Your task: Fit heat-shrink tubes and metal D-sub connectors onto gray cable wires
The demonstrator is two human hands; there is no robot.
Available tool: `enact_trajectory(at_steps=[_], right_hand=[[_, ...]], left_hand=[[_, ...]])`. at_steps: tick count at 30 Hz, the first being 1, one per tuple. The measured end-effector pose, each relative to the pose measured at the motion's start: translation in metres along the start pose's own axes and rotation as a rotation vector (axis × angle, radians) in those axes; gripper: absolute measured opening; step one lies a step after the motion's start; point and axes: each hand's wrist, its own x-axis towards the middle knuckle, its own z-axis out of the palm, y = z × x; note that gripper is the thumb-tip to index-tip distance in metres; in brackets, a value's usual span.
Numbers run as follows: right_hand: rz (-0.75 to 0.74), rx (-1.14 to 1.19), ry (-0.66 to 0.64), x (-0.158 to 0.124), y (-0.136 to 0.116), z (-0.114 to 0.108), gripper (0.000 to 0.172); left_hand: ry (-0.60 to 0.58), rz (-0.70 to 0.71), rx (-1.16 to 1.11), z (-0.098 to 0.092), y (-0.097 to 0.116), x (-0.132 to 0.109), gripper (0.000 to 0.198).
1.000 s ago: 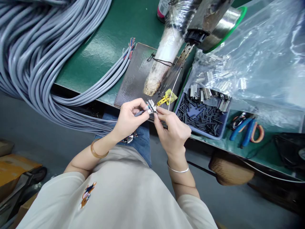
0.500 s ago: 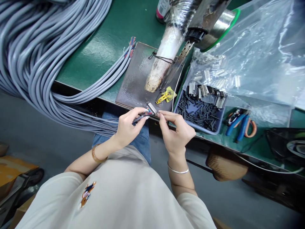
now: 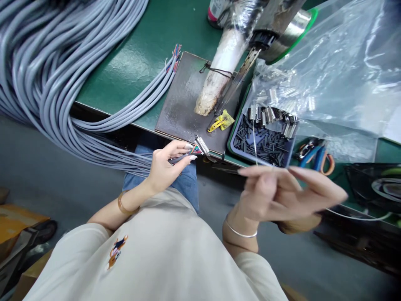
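Note:
My left hand [image 3: 166, 165] pinches a thin grey cable [image 3: 179, 158] near its end, over my lap at the bench edge. The cable's coloured wires run into a small metal connector [image 3: 201, 145] at its tip. My right hand [image 3: 278, 192] is blurred, out to the right below the blue tray [image 3: 293, 147], with its fingers stretched rightward. A thin pale wire [image 3: 254, 140] rises from its thumb and forefinger, and they seem to pinch it.
A big bundle of grey cables [image 3: 46, 71] hangs off the green bench [image 3: 140, 54] at left. A dark plate [image 3: 181, 104] carries a wrapped cylinder [image 3: 219, 75] and a yellow clip [image 3: 221, 122]. The tray holds black tube pieces and connectors under a plastic bag [image 3: 338, 71]. Blue pliers [image 3: 316, 156] lie right.
My right hand has let go of the connector and swung right and down, and the thin wire has shifted with it. My left hand keeps the cable and connector near the bench edge.

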Motion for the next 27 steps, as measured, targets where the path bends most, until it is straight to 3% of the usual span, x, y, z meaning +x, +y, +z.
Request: enact_trajectory(at_steps=[10,15,21,24,27], right_hand=[[0.051,0.036,-0.148,0.027,-0.01,0.016,0.014],[-0.089,0.031,-0.25,0.032,-0.014,0.019,0.014],[-0.43,-0.127,-0.068,0.022,-0.01,0.023,0.016],[-0.514,-0.203,0.043,0.01,0.002,0.031,0.018],[-0.534,-0.174,0.2,-0.004,0.018,0.042,0.017]], left_hand=[[-0.082,0.076,-0.035,-0.003,0.004,0.0,0.015],[-0.125,0.106,-0.001,-0.003,0.004,-0.001,0.012],[-0.257,-0.179,-0.204,-0.009,0.005,0.01,0.022],[-0.348,-0.318,-0.334,-0.014,0.005,0.016,0.026],[-0.353,-0.348,-0.4,-0.016,0.005,0.017,0.027]])
